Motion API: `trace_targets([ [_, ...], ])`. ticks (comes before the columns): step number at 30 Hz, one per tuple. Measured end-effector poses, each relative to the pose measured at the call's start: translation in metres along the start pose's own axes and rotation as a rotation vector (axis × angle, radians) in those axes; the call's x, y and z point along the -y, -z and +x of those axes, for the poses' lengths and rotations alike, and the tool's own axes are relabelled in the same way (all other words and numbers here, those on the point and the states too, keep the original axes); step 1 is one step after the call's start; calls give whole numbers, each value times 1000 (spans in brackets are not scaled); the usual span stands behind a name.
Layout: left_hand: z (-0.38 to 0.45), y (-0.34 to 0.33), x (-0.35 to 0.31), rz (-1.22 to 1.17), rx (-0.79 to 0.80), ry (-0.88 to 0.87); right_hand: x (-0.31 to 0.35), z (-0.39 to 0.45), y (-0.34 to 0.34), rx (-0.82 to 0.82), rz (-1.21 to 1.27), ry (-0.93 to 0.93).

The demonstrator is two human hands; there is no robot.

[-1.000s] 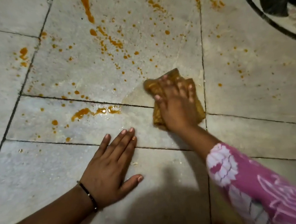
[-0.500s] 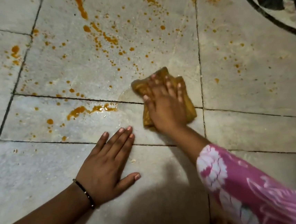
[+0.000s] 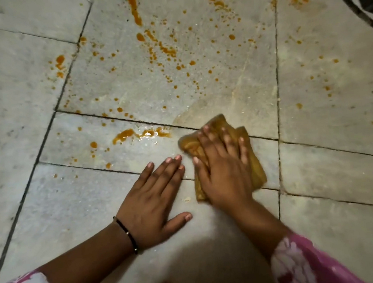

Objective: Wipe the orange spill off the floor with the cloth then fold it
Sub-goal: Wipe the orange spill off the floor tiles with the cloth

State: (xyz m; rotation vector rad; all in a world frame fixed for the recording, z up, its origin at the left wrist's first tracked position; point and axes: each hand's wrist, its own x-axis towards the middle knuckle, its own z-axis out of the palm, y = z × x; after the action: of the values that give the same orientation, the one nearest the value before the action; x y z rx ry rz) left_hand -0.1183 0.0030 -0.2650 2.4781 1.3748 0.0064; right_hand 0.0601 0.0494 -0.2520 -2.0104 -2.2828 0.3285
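Our right hand [image 3: 223, 172] presses its spread fingers [image 3: 227, 140] flat on the cloth [image 3: 255, 171] for scrubbing pressure. Our left hand [image 3: 151, 204] lies splayed, apparently bracing us. The orange spill [image 3: 139, 133] sits just left of the cloth.

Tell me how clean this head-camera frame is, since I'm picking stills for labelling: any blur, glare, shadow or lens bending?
Head view: the right hand and cloth are slightly motion-smeared, while the left hand is sharp; wet glare glints on the orange puddle; a dark shadow covers the bottom centre; tile joints bow slightly towards the edges; corners dim.
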Motion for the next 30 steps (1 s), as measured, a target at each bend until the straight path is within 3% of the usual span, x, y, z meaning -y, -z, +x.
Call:
trace_targets([
  [2, -2, 0, 1, -2, 7, 3, -24, 36, 9, 6, -52, 53],
  [4, -3, 0, 2, -7, 6, -5, -56, 48, 19, 18, -98, -7],
  [7, -3, 0, 0, -24, 2, 5, -91, 13, 29, 11, -121, -165],
  [10, -1, 0, 0, -20, -14, 11, -66, -46, 17, 4, -152, -260],
  [13, -2, -1, -1, -18, -16, 22, -25, -45, 4, 43, -124, -112],
  [15, -2, -1, 0, -6, -15, 14, -15, -8, 5, 67, -104, 75],
  [17, -2, -2, 2, -4, -15, 11, -27, 35, 10, 59, -109, 116],
  [20, -3, -2, 2, -17, -3, -3, -75, 59, 20, 11, -127, -49],
  [23, -3, -2, 3, -18, -4, -5, -111, 19, 28, -47, -103, -252],
  [27, -3, -1, 2, -29, -8, 0, -69, -51, 11, -87, -85, -410],
  [30, -2, -1, 1, -65, -31, 2, -11, -61, -3, -38, -95, -198],
])
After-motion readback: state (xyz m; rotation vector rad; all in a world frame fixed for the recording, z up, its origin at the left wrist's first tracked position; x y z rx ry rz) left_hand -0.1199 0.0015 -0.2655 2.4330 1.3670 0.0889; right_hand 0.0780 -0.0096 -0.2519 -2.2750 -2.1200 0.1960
